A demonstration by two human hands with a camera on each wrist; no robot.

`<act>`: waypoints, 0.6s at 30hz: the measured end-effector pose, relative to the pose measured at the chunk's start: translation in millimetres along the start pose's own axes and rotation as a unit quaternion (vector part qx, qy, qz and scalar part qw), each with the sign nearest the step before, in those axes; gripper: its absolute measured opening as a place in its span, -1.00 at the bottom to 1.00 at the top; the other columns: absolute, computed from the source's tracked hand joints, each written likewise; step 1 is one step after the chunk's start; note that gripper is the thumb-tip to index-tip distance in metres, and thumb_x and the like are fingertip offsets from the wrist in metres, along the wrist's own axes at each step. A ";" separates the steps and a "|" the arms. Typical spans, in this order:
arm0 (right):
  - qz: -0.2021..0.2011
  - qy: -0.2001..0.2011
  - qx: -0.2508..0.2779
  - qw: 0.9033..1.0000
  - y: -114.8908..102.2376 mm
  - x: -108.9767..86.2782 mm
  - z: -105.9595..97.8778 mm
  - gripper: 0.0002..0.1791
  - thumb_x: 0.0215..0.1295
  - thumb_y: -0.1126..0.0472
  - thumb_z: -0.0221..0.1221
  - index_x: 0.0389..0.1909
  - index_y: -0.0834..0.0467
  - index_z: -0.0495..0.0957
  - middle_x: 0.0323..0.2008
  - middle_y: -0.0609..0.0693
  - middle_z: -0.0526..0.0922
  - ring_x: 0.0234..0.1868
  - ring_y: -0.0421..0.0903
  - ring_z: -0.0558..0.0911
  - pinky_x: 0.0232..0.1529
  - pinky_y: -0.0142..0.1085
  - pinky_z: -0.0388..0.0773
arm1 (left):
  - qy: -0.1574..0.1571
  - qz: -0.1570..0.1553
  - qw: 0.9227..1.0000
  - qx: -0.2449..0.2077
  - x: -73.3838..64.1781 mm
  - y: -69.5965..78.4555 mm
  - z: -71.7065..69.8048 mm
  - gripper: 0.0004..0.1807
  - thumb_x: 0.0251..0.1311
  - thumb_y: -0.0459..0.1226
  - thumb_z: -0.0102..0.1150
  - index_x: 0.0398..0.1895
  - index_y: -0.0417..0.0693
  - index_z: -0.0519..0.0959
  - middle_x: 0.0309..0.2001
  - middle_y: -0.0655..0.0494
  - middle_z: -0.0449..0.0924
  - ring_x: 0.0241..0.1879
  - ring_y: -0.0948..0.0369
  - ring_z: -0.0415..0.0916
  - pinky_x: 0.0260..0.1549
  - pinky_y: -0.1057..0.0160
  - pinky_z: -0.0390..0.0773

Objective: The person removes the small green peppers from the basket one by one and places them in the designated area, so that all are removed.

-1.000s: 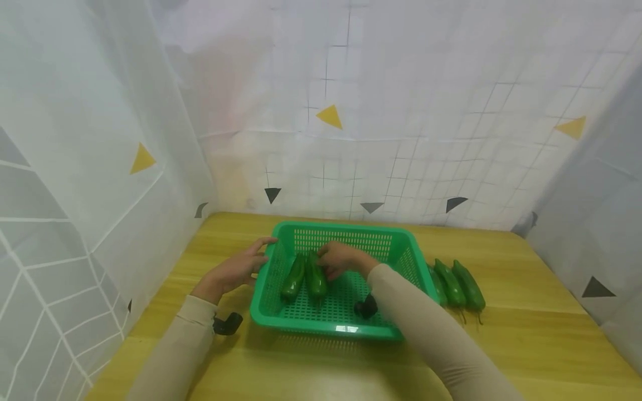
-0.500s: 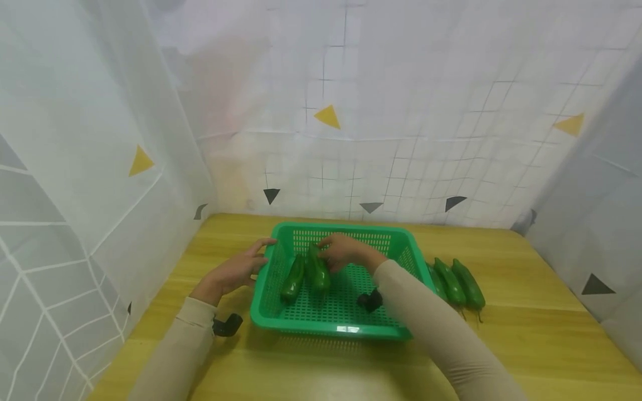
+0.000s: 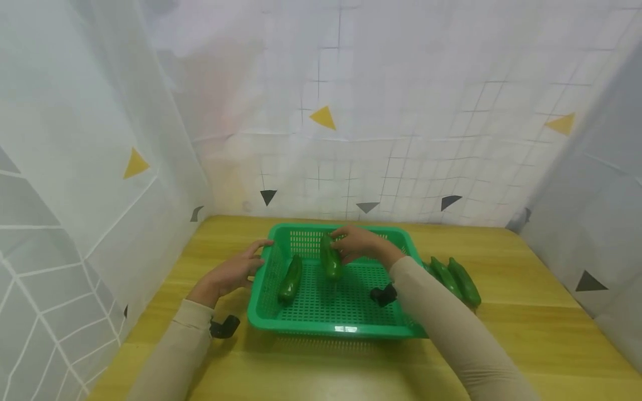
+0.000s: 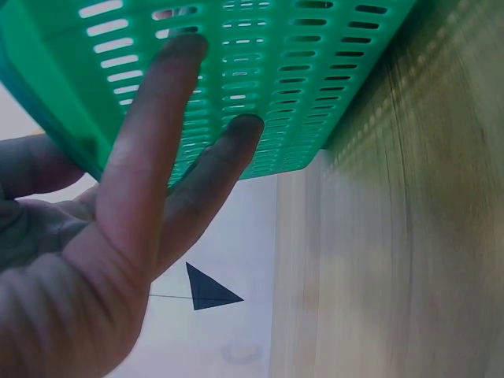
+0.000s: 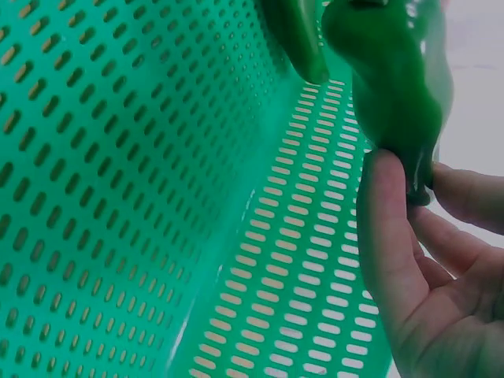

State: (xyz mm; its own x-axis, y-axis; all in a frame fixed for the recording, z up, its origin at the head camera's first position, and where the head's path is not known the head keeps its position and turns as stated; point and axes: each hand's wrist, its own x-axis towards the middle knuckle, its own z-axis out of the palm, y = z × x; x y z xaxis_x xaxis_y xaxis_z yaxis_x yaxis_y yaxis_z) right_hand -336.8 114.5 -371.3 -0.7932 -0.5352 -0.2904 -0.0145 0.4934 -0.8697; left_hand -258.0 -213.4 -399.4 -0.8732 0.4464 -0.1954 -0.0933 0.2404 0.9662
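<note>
Between the thumb and fingers of my right hand (image 3: 360,243), a long green pepper (image 3: 331,264) is pinched by its narrow upper end, the wider end hanging down inside the green plastic basket (image 3: 321,328). In the right wrist view, the pepper (image 5: 402,75) shows glossy and close to the camera. A second green pepper (image 3: 290,281) lies on the basket floor at the left. My left hand (image 3: 230,274) touches the basket's left side with spread fingers, one fingertip at the rim. Two nearly straight fingers lie against the slotted outer wall in the left wrist view.
Several green peppers (image 3: 463,281) lie side by side on the wooden table (image 3: 521,312), right of the basket and partly hidden by my right sleeve. A pale patterned sheet (image 3: 401,111) hangs behind the table and along both sides.
My right hand has raised its pepper off the basket floor and moved it to the right, away from the other pepper. The left hand stays at the basket's side.
</note>
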 end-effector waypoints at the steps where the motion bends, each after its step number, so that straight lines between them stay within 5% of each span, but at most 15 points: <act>1: -0.002 -0.002 0.002 1.000 0.2 -1.0 -1.2 -0.46 0.53 0.31 0.07 0.43 0.42 0.25 0.06 0.34 0.61 0.00 0.19 0.69 -0.02 -0.06 0.68 | 0.000 0.001 1.000 -0.001 0.1 -0.5 0.1 -0.41 0.59 -0.30 -0.21 0.58 0.10 -0.05 0.24 -0.34 0.37 0.06 -0.10 0.55 -0.08 -0.11 0.67; 18: -0.011 0.019 0.003 1.000 5.5 -19.4 -30.6 -0.52 0.56 0.32 0.01 0.42 0.39 0.29 0.05 0.34 0.62 0.03 0.21 0.68 0.06 0.02 0.63 | -0.007 0.002 1.000 0.002 2.4 -0.1 -1.3 -0.38 0.58 -0.27 -0.15 0.58 0.13 -0.07 0.29 -0.30 0.35 0.07 -0.08 0.55 -0.07 -0.09 0.67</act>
State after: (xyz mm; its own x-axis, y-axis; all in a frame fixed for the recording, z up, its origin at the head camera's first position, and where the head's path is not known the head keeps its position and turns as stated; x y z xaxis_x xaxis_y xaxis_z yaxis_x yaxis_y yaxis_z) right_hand -340.1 148.6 -358.3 -0.8158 -0.5188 -0.2554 -0.0285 0.4771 -0.8784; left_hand -260.8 -213.5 -399.8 -0.8667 0.4597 -0.1938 -0.0882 0.2412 0.9665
